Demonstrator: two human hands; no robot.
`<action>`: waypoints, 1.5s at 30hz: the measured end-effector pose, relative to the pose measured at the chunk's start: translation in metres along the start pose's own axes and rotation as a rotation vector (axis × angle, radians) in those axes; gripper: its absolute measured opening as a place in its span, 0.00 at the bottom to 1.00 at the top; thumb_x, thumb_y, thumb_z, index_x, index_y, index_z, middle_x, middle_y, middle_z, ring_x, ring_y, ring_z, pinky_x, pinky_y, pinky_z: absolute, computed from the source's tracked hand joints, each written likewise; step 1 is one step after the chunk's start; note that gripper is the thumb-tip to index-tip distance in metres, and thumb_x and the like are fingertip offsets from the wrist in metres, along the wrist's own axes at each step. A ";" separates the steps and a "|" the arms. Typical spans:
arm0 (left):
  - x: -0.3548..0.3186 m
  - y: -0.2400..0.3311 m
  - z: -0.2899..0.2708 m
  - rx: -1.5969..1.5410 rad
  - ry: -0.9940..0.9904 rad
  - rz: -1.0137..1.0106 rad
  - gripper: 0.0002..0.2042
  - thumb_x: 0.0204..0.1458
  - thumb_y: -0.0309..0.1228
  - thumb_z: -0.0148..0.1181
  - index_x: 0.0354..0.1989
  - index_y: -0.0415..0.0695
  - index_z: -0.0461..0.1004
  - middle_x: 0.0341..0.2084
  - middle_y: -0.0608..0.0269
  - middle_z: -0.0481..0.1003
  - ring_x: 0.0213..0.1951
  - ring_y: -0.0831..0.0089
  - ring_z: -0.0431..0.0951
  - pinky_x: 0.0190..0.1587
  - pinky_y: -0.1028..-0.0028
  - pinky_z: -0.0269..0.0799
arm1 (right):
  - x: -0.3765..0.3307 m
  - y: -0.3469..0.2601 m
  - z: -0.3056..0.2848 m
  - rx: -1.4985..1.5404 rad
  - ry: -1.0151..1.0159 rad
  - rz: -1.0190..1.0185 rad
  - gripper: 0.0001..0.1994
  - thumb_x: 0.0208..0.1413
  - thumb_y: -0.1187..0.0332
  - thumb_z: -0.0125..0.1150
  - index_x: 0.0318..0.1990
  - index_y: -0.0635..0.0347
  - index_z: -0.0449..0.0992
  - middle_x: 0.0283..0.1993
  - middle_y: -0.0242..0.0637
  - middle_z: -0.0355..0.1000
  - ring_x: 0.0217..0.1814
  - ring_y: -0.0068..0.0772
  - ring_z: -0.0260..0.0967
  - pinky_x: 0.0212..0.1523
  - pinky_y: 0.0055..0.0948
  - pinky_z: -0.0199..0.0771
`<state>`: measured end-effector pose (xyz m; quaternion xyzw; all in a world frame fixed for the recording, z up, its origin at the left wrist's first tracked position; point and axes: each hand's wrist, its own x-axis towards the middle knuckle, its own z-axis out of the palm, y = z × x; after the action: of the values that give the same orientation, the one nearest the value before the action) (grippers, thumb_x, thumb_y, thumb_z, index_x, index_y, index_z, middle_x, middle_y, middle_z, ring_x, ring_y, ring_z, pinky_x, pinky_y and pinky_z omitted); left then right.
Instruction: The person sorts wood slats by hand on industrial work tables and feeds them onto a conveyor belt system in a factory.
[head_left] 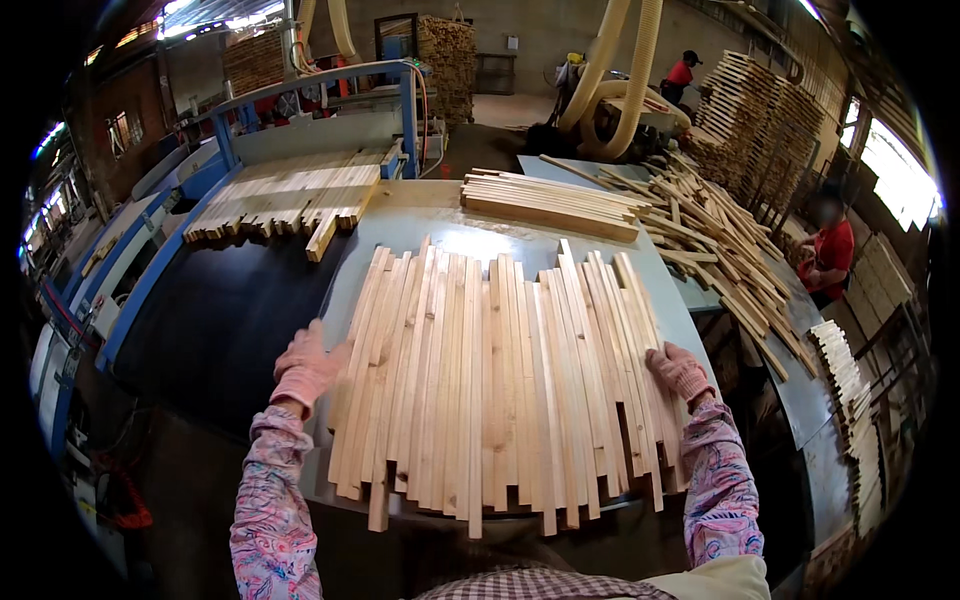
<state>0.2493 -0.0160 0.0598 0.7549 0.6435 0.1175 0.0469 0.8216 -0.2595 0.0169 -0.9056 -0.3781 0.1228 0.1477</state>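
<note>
Now both gloved hands are bracketing a flat row of slats [500, 385] lying on the grey counter [455, 232]; the left hand [307, 367] is pressing its open fingers flat against the row's left edge; the right hand [680, 371] is resting on the right edge, fingers curled loosely over the outermost strips, gripping nothing firmly; the slats' long axes are running away from the person, so the row is sitting squarely between the hands, each about equally near; a smaller stack [548, 203] is lying beyond.
</note>
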 end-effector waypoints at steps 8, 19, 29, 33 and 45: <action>0.016 -0.027 0.058 -0.387 -0.242 0.158 0.23 0.60 0.43 0.55 0.63 0.52 0.72 0.62 0.36 0.66 0.62 0.39 0.68 0.65 0.57 0.66 | -0.015 -0.026 -0.007 -0.116 -0.046 0.034 0.40 0.57 0.35 0.54 0.65 0.61 0.69 0.62 0.56 0.72 0.66 0.57 0.68 0.64 0.48 0.67; 0.046 -0.046 0.063 -0.401 -0.422 0.188 0.34 0.61 0.51 0.57 0.69 0.39 0.64 0.56 0.48 0.75 0.57 0.58 0.75 0.60 0.65 0.68 | -0.153 0.134 0.004 1.342 -0.029 0.311 0.26 0.70 0.59 0.57 0.70 0.59 0.64 0.43 0.25 0.72 0.33 0.20 0.66 0.32 0.25 0.67; 0.110 -0.126 0.103 0.251 -0.225 0.698 0.22 0.71 0.36 0.37 0.70 0.45 0.63 0.63 0.46 0.65 0.66 0.51 0.65 0.68 0.66 0.61 | -0.206 0.116 0.023 0.708 0.228 0.098 0.36 0.65 0.49 0.62 0.72 0.63 0.62 0.68 0.45 0.70 0.68 0.35 0.68 0.67 0.27 0.63; 0.099 -0.121 0.103 -0.106 -0.301 0.515 0.24 0.70 0.43 0.40 0.69 0.43 0.64 0.63 0.47 0.66 0.65 0.53 0.65 0.68 0.66 0.60 | -0.201 0.112 0.023 0.955 0.246 0.048 0.30 0.67 0.50 0.61 0.67 0.62 0.70 0.52 0.30 0.77 0.48 0.20 0.73 0.47 0.21 0.74; 0.034 -0.058 0.076 -0.382 -0.277 0.322 0.30 0.66 0.52 0.47 0.67 0.41 0.67 0.62 0.49 0.70 0.63 0.59 0.68 0.68 0.67 0.58 | -0.097 0.038 -0.061 0.272 -0.146 0.102 0.41 0.60 0.31 0.52 0.71 0.51 0.66 0.69 0.44 0.67 0.62 0.54 0.71 0.56 0.46 0.78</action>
<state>0.2162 0.0330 -0.0224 0.8339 0.4687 0.1384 0.2565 0.8001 -0.3661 0.0700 -0.8840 -0.3212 0.2456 0.2347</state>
